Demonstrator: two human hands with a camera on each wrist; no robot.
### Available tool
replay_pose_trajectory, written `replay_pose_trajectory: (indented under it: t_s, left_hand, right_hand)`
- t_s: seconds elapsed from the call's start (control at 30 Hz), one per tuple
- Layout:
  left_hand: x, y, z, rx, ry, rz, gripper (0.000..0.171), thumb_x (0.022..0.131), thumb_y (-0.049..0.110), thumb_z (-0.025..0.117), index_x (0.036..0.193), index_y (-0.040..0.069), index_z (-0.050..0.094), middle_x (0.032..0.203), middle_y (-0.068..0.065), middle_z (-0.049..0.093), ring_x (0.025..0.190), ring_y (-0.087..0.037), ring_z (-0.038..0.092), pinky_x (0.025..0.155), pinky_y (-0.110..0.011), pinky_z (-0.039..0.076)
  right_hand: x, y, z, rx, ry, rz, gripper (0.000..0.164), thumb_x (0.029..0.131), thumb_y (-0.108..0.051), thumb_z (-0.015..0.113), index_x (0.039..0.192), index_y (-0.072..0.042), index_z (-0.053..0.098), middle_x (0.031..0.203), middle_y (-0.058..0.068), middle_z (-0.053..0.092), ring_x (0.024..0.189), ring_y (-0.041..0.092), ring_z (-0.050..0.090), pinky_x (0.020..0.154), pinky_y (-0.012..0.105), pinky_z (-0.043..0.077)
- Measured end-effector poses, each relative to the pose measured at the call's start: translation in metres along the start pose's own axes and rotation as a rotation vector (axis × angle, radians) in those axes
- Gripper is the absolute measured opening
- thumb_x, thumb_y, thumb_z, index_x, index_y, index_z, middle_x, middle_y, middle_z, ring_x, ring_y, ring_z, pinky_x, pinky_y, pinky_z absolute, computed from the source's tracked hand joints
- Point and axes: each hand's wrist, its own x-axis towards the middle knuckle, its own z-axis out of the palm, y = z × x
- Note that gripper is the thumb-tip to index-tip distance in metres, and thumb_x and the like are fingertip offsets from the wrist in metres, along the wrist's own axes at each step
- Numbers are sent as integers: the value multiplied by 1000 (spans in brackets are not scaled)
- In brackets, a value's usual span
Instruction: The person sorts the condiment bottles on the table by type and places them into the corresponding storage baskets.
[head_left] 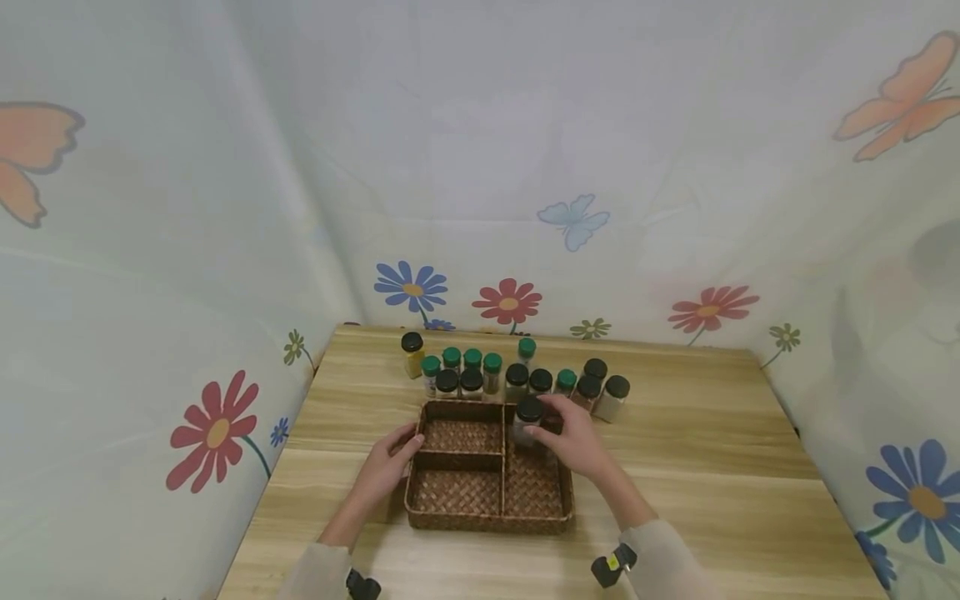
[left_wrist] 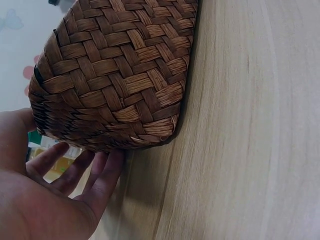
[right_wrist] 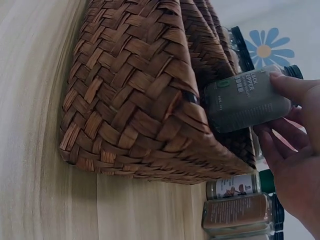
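Observation:
A woven brown basket has two compartments on its left and one long compartment on its right. My left hand holds its left side, thumb at the rim and fingers along the outer wall. In my right hand, a clear pepper jar with a black lid is pinched between thumb and fingers. The label reads black pepper, and greyish powder fills the jar. It is partly lowered into the back of the right compartment, its base hidden by the basket wall in the right wrist view.
Behind the basket stand several spice jars, some with green lids, some with black lids. A black-lidded jar of yellow spice is at the back left. More jars stand right of the basket's back corner. A patterned curtain hangs behind the table.

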Motion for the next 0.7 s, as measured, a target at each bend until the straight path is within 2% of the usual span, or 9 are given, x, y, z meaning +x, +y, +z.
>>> replay_pose_trajectory:
  t_s: [0.17,0.4,0.7]
  left_hand:
    - [-3,2,0,-8,1,-1,66,107,43,64,158,5,48,157,-27,48,139,-45,53,103,-53,56]
    - [-3,4,2,10,9,2,62,107,41,65,156,6,51,155,-24,53,138,-41,55,105,-51,55]
    - [-4,6,1,27,23,2,64,107,42,65,156,4,50,154,-25,53,138,-43,55,105,-54,54]
  right_hand:
    - [4,1,7,-36,-8,-3,50,94,-21,85,136,-4,65,124,10,72,115,30,69,99,51,57]
    - [5,11,14,-103,-36,0,50,94,-18,84,138,-4,64,127,10,71,115,28,69,98,48,57]
    - [7,13,18,-142,-33,-25,52,94,-22,84,139,-5,64,130,11,71,117,31,68,100,51,56]
